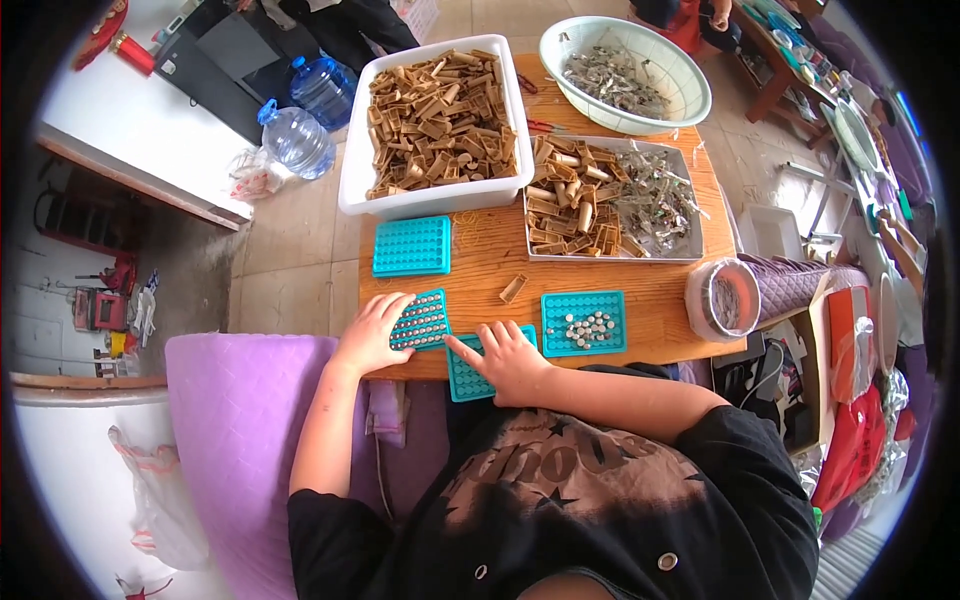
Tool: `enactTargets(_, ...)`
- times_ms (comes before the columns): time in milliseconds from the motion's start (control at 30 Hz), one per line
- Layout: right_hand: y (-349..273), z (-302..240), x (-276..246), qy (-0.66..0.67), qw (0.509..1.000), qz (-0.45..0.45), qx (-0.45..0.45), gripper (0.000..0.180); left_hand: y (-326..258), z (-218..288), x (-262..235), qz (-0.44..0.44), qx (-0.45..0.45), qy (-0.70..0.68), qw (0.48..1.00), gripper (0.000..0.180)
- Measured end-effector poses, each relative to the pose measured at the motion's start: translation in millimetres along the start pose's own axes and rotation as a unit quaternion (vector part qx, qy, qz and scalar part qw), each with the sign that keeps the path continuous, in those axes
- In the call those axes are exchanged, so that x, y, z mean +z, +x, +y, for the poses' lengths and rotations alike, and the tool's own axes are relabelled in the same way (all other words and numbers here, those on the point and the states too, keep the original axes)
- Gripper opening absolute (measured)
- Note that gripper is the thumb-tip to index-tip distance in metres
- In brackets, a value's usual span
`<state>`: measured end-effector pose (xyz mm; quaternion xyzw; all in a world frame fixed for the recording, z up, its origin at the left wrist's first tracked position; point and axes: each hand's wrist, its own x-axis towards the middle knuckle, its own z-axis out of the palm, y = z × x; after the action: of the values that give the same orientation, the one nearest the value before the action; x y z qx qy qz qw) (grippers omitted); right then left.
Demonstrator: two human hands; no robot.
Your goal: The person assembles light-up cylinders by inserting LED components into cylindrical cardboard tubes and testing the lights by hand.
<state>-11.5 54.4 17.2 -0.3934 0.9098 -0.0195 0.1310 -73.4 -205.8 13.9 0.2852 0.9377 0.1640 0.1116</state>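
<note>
**Both hands on the teal trays at the desk's near edge**

We rest our left hand [372, 333] flat on a teal tray [424, 318] filled with small silvery pieces; its fingers [392, 308] are spread and released, lying over the tray's left side without gripping. Our right hand [512, 358] lies on a second tray [468, 376] that overhangs the near edge of the desk [480, 255], with the forefinger stretched left toward the first tray and the other fingers loosely curled, grasping nothing that we can see.

Just right of that hand sits a third tray [584, 322], silvery pieces only in its middle. A fourth tray [412, 246] lies further back, near the left edge. Between them a single brown clip [513, 288] lies on bare wood, the main open patch of the desk.

The far half is crowded: a white bin [438, 120] of brown clips, a shallow box [612, 200] of clips and metal parts touching its right side, and a round bowl [625, 62] beyond. A roll [722, 298] sits at the right edge. Left of the desk, the floor is open up to two water bottles [298, 138].
</note>
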Motion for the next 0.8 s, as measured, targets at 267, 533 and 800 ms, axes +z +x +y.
enactTargets(267,5.1,3.7,-1.1,0.008,1.0,-0.001,0.01,0.111,-0.8,-6.4,1.1,0.011,0.011,0.001,1.0,0.079)
enactTargets(533,18.5,14.5,-1.7,0.028,0.999,0.009,0.023,0.114,3.9,-13.5,-12.5,0.026,-0.005,-0.032,0.999,0.078)
enactTargets(800,24.1,20.6,-1.7,0.039,0.999,0.01,0.007,0.113,29.8,-14.9,-29.8,0.045,0.019,-0.009,0.999,0.077)
